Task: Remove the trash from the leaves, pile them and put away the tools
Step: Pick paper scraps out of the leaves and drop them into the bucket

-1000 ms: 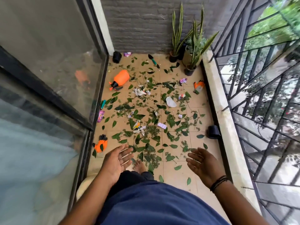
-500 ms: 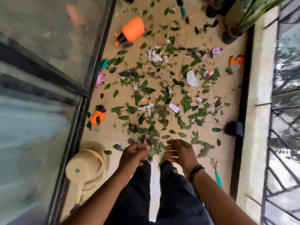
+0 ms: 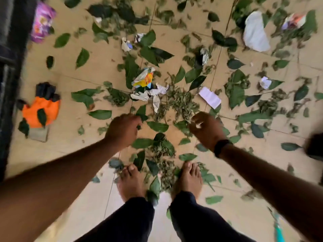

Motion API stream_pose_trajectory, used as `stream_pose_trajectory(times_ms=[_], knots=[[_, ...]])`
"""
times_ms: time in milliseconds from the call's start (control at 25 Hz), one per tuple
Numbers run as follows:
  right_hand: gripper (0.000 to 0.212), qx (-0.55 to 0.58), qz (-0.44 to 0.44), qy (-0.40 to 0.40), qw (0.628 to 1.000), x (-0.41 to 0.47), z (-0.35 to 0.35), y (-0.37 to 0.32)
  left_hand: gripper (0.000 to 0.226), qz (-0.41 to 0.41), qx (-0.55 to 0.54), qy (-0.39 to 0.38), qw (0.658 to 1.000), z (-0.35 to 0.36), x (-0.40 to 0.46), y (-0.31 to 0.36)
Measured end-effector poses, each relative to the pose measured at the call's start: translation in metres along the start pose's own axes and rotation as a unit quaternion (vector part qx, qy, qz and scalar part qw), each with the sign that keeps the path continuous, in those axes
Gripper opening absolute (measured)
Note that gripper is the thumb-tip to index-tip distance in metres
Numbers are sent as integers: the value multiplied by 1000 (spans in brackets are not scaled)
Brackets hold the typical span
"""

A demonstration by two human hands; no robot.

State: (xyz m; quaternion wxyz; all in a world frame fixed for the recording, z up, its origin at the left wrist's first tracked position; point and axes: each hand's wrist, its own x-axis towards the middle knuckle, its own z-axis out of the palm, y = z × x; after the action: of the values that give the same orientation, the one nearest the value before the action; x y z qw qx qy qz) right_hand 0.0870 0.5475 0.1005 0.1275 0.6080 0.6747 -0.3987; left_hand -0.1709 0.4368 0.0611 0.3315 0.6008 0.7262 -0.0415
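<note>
Trash-picking step, barely begun; left hand (image 3: 123, 130) and right hand (image 3: 206, 129) apart, fingers curled, seemingly empty (blurry); crumpled paper (image 3: 148, 95) among leaves (image 3: 181, 102) just beyond them; next: pinch paper only.

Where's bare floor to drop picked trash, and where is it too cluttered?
Bare tile lies near-left, between the orange glove and the left foot, under the left forearm. Another patch sits near-right, beyond the right foot, with only stray leaves. Crowded: ahead of both hands, around the crumpled paper, colourful wrapper and white slip.
</note>
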Motion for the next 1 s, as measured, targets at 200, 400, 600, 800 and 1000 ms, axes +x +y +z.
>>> stream_pose_trajectory(times_ms=[200,400,600,800,1000], knots=[[61,-274,-104,110,950,136,-11,64,18,129,36,34,990,16,122,-47],[20,-396,-188,113,892,177,-24,56,22,121,167,-42,978,-8,151,-46],[19,-423,-166,97,885,200,-39,25,35,146,232,-75,959,-13,171,-20],[28,-422,-147,26,894,168,-30,-1,39,277,219,30,935,-4,142,-36],[32,-428,-160,-10,889,158,-13,-1,58,269,169,100,943,1,144,-46]])
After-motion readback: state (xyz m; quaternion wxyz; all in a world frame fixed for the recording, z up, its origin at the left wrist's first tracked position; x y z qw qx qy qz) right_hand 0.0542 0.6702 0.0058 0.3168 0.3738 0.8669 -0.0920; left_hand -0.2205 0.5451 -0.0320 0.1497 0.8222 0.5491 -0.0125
